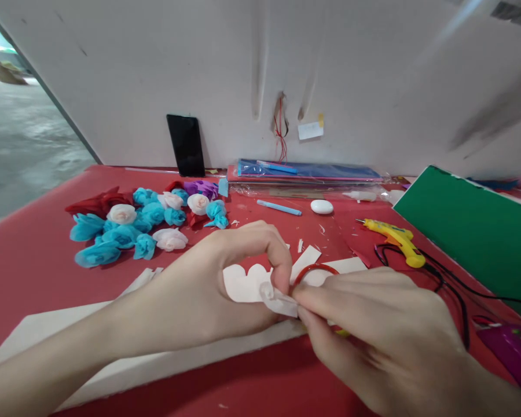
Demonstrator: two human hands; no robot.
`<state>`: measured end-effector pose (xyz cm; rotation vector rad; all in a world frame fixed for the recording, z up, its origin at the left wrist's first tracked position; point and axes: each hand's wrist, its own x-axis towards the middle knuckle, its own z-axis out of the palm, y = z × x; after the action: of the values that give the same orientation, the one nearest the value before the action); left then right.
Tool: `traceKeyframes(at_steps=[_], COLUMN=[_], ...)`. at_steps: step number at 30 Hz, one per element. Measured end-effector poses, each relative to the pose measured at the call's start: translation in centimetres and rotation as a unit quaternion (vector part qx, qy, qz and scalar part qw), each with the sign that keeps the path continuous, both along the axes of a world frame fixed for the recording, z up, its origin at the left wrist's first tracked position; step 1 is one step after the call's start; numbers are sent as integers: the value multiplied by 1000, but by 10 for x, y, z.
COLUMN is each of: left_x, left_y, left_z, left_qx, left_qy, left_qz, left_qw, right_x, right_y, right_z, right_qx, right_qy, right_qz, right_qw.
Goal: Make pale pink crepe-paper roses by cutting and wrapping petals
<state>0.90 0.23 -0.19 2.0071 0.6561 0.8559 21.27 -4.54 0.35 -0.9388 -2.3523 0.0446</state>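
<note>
My left hand [226,284] is closed, with forefinger and thumb pinching a white crepe paper strip [282,303] whose end is curled into a small roll. My right hand [364,324] pinches the same strip from the other side, so the fingertips of both hands nearly meet. Framed by my left thumb and forefinger is a scalloped white paper edge [245,285]; whether it joins the held strip I cannot tell. Just behind my right fingers shows a red ring-shaped handle [316,267], partly hidden. Long white paper [125,376] lies on the red table beneath my left arm.
Blue, white and red paper flowers [121,236] are heaped at the left. A black phone [186,146] leans on the wall. Further right are a blue pen [279,207], a white oval object [322,207], a yellow glue gun [395,238] with black cord, and a green board [473,231].
</note>
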Motion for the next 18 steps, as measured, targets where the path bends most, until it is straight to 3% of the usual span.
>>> traceKeyframes(at_steps=[10,18], left_x=[-3,-4], left_y=[0,-1], left_z=[0,1], left_qx=[0,55], left_qy=[-21,-14], left_qz=[-48,-75], left_qw=[999,996], right_x=[0,1], right_y=[0,1], right_z=[2,6], right_qx=[-43,-174], right_qy=[63,39], right_qz=[-2,17], right_qw=[997,984])
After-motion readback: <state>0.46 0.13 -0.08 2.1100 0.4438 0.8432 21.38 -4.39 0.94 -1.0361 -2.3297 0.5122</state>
